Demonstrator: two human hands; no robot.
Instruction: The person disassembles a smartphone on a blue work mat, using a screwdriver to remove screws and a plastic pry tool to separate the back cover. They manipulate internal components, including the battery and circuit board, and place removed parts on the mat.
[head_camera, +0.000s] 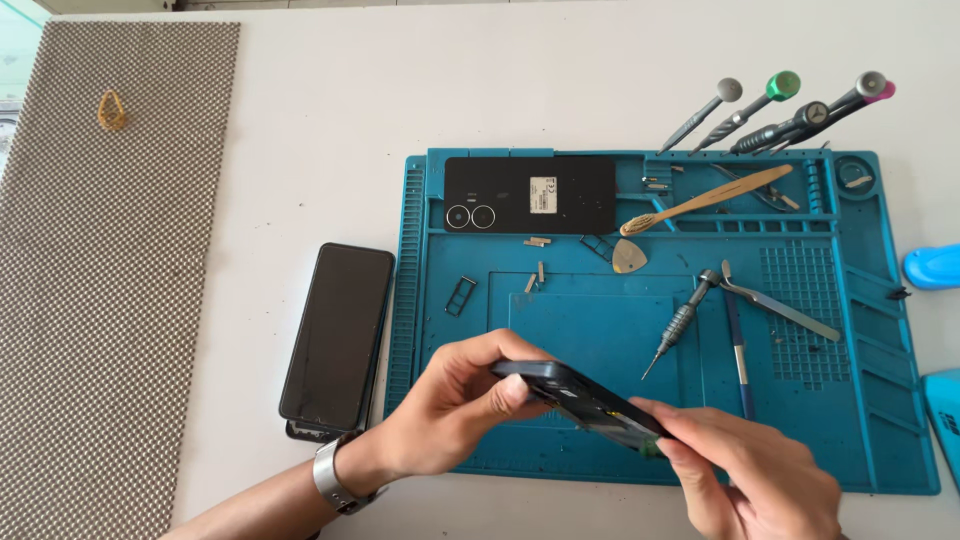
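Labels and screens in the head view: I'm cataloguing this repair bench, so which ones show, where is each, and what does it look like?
Sticker label: small pale rectangle, middle of the black phone back cover at the top of the teal mat.
Phone screen: dark, unlit rounded rectangle on the white table, just left of the mat.
Phone body: held edge-on between left hand and right hand; no display visible.

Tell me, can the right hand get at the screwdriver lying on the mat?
Probably yes, once it lets go. The right hand now grips the phone frame with the left hand. The screwdriver lies just beyond on the mat, nothing between.
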